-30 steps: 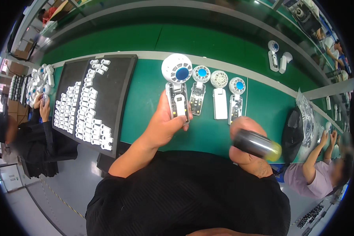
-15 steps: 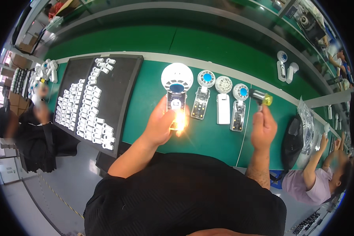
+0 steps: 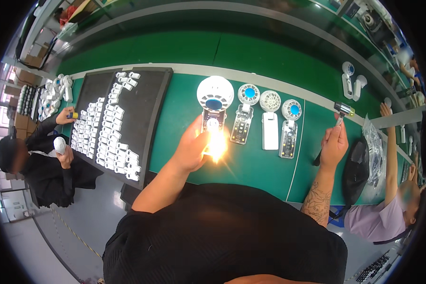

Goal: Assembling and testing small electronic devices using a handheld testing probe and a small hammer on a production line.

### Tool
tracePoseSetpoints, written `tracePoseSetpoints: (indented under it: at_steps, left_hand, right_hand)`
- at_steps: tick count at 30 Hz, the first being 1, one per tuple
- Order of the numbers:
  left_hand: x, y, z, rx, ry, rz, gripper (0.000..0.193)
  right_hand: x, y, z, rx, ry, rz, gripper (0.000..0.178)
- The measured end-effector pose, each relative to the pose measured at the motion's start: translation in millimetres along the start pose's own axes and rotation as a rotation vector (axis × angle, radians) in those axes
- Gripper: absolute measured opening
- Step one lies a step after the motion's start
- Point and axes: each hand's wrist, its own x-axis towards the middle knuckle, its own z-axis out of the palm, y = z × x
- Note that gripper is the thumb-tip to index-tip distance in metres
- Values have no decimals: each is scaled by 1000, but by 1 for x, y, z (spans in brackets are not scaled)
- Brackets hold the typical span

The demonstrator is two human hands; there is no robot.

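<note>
My left hand (image 3: 190,149) is wrapped round a white handheld fan (image 3: 215,92) with a round head, blue centre and clear handle. A bright yellow-white light glares at the handle's lower end and hides part of it and my fingertips. At the right, my right hand (image 3: 333,146) grips a small hammer (image 3: 344,109) with a metal head and yellow tip, raised over the green table and apart from the fan. Between my hands lie two clear-handled fans (image 3: 241,125) (image 3: 288,138) with blue centres, and a white fan (image 3: 270,130) between them.
A black tray (image 3: 149,113) of small white parts stands to the left. A black bag (image 3: 356,165) and clear plastic (image 3: 375,154) lie at the right. More fans (image 3: 348,80) stand at the back right. Co-workers (image 3: 38,165) (image 3: 381,217) sit on both sides.
My right hand has moved right with the hammer, away from the fans. My left hand stays nearly in place. The left co-worker now reaches to the tray; the right one stretches an arm farther out.
</note>
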Motion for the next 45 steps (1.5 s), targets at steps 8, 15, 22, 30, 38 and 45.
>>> tracePoseSetpoints:
  at_steps: [8, 15, 22, 30, 38, 45]
  left_hand:
    - [10, 6, 7, 2, 34, -21, 49]
    - [8, 2, 4, -21, 34, -32, 48]
    - [5, 6, 21, 80, 211, -15, 40]
    - [12, 2, 0, -36, 328, -114, 39]
    - [33, 3, -28, -18, 404, -200, 37]
    - [110, 48, -62, 87, 336, 11, 39]
  right_hand:
    - [5, 7, -3, -23, -11, 25, 39]
    - [0, 10, -4, -5, -6, -14, 39]
    - [-2, 4, 4, -65, -52, -73, 39]
    - [-3, 4, 7, -61, -75, -71, 40]
    - [-2, 1, 3, -12, -75, -35, 40]
    - [-4, 2, -1, -1, -88, -67, 40]
